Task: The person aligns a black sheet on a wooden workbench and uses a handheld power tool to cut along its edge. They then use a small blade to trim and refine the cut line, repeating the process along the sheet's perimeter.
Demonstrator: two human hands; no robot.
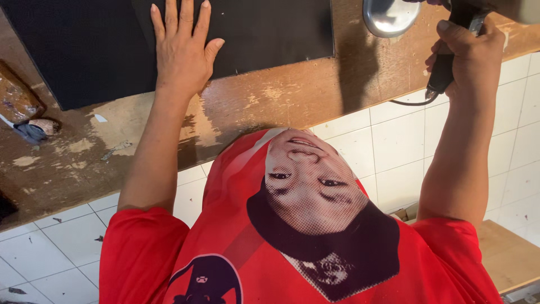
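The left hand (181, 48), in the upper left of the frame, lies flat with fingers spread on a black fabric sheet (107, 53), palm pressing down on it near its lower edge. The right hand (471, 53), in the upper right, is curled in a closed fist around the dark handle (444, 73) of a clothes iron; the thumb rests along the top of the handle. Just left of that hand, at the top edge of the frame, the iron's shiny metal body (389, 17) hangs over the surface, and whether it touches the wood cannot be told. A thin dark cord (413, 102) loops out below the handle.

The black sheet covers the upper left and top centre of the frame and lies on a worn brown wooden tabletop (292, 95) with pale scuffed patches. At the far left edge sits a small brown block (17, 98) with a scrap of grey cloth (31, 132) just beside it.

Both bare forearms run down to the sleeves of a red printed T-shirt (140, 253) filling the bottom of the frame. White floor tiles (405, 135) show below the table edge, and a lighter wooden board (506, 256) lies at the lower right.
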